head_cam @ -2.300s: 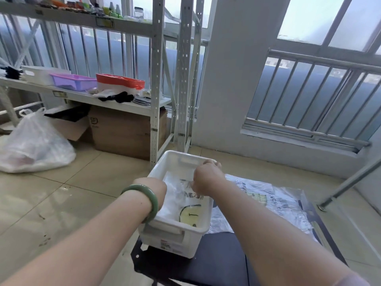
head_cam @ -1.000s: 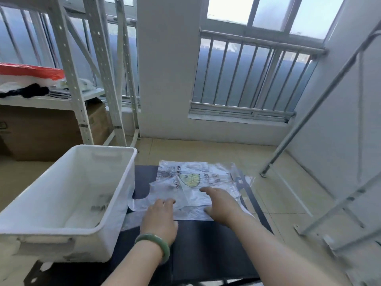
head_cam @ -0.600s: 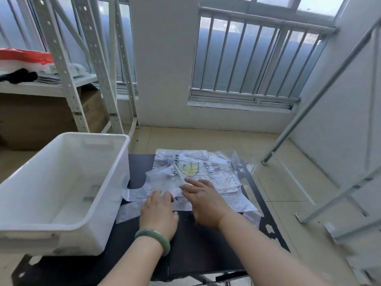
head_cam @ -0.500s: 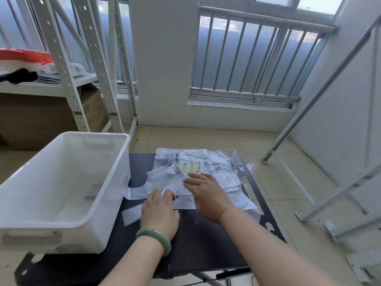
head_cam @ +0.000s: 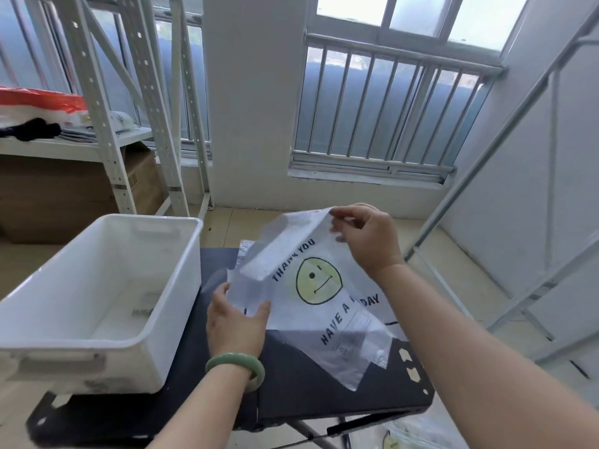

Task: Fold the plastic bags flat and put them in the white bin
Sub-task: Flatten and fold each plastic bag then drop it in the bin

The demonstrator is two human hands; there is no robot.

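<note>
A person's two bare hands held one plastic bag (head_cam: 324,306) up in the air above a black table (head_cam: 308,393). The bag was thin, translucent and whitish, creased in places. Printed on it was a yellow smiley face with a black outline, the dark words "THANK YOU" curving above the face and "HAVE A … DAY" below, with the middle word hidden in a wrinkle. A long strip along the bag's left side lay doubled over the rest. The bag hung at a slant, its lowest corner trailing down towards the tabletop.

The right hand (head_cam: 366,238) pinched the bag's top corner between thumb and curled fingers. The left hand (head_cam: 235,322), lower and nearer, gripped the bag's bottom-left edge, thumb over the plastic. A green bangle (head_cam: 235,367) circled the left wrist.

The white bin (head_cam: 81,286) sat on the table's left end, just beside the left hand. Something pale and flat lay on its bottom, too blurred to identify. A crinkled edge of more plastic (head_cam: 243,254) showed on the table behind the held bag.

Behind stood metal shelving (head_cam: 107,124), a cardboard box (head_cam: 64,196) and a barred window (head_cam: 382,105).
</note>
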